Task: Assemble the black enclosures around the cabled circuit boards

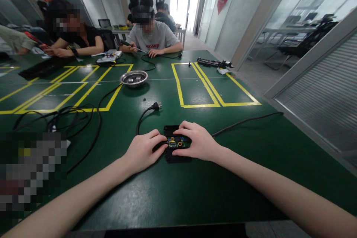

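A small green circuit board [173,144] with copper-coloured coils lies between my hands, over an opened black plastic case [178,157]. Another part of the black case [170,130] shows behind the board. My left hand [145,150] pinches the board's left end, where a black cable seems to join it. Thumb and fingers of my right hand [198,142] close around the right end from front and back. A power plug [156,106] on a black cord lies just beyond my left hand. To the right, another black cable [245,119] runs away across the table.
On the green table [178,200] stands a metal bowl [134,79] with small metal parts. Tangled black cables [69,117] lie at the left. Yellow tape marks the surface. A black folded tripod-like item [213,62] sits far right. Co-workers [152,35] work across the table.
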A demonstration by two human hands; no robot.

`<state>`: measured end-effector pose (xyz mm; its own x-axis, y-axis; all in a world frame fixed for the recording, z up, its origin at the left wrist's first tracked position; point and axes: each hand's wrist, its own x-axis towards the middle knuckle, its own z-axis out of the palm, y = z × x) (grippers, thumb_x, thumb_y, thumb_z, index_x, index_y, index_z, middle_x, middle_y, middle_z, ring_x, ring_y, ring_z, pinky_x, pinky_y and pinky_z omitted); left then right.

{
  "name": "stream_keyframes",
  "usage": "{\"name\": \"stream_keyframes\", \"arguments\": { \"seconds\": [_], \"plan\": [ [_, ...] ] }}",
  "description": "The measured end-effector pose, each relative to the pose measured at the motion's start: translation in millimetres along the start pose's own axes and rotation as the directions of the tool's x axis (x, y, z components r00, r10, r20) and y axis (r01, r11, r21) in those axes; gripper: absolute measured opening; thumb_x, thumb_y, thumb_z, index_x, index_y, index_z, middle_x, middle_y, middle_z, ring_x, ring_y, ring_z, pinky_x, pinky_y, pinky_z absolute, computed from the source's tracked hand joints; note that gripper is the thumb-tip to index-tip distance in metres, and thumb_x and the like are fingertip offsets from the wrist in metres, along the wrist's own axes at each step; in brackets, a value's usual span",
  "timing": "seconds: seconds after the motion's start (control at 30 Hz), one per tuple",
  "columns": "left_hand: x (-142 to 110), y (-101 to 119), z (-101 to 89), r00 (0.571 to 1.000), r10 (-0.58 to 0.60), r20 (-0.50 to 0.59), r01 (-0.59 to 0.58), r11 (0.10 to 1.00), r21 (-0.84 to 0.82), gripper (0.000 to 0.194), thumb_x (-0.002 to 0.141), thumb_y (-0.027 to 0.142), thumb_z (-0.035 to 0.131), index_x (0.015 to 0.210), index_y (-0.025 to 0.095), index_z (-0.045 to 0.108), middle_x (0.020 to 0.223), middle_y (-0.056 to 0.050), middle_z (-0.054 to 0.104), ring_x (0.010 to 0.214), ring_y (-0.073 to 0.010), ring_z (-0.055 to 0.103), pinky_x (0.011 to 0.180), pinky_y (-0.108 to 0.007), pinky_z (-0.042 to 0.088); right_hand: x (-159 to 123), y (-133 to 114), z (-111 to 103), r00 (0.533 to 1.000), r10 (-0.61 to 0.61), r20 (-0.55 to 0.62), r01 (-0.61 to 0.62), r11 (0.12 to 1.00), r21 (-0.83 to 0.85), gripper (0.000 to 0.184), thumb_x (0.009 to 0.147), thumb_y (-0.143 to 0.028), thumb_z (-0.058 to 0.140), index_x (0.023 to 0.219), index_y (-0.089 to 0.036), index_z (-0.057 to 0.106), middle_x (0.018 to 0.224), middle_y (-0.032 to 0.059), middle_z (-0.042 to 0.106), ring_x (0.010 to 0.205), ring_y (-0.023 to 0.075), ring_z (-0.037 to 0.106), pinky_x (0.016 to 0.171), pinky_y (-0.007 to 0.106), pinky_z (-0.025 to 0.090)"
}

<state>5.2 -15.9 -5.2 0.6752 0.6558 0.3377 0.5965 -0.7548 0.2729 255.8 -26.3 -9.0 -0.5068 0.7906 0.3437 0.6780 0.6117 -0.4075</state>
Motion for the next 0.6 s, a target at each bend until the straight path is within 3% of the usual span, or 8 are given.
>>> {"name": "stream_keyframes", "arguments": {
  "seconds": [0.13,0.27,0.6],
  "plan": [
    [0.3,-1.8,-0.5,1.0,-0.025,0.016,0.025,0.999,0.028,0.017,0.102,0.029,0.06,0.109,0.021,0.073,0.096,-0.002,0.071,0.07,-0.0138,0.067,0.062,-0.024,0.051,-2.1,5.3,-3.9,0.999,-0.053,0.0,0.053,0.999,0.005,0.065,0.076,-0.057,0.088,0.126,-0.02,0.071,0.118,0.0121,0.066,0.1,0.0279,0.068,0.088,0.044,0.057],
    [1.1,-1.8,-0.1,0.999,-0.036,0.022,0.035,0.998,0.047,0.018,0.102,0.029,0.06,0.111,0.021,0.073,0.096,-0.002,0.071,0.074,-0.0152,0.07,0.064,-0.025,0.052,-0.4,8.5,-2.6,0.996,-0.084,-0.005,0.084,0.996,0.016,0.065,0.076,-0.059,0.087,0.125,-0.019,0.071,0.115,0.0128,0.067,0.101,0.0288,0.067,0.089,0.047,0.057],
    [1.9,-1.5,-1.2,0.999,-0.032,0.023,0.032,0.999,0.04,0.02,0.101,0.03,0.058,0.111,0.021,0.074,0.095,-0.002,0.07,0.07,-0.0141,0.068,0.062,-0.024,0.052,1.9,3.0,4.4,0.998,-0.028,-0.064,0.027,1.0,-0.013,0.056,0.075,-0.054,0.089,0.116,-0.018,0.073,0.111,0.011,0.068,0.097,0.0277,0.067,0.086,0.045,0.057]
  ]
}}
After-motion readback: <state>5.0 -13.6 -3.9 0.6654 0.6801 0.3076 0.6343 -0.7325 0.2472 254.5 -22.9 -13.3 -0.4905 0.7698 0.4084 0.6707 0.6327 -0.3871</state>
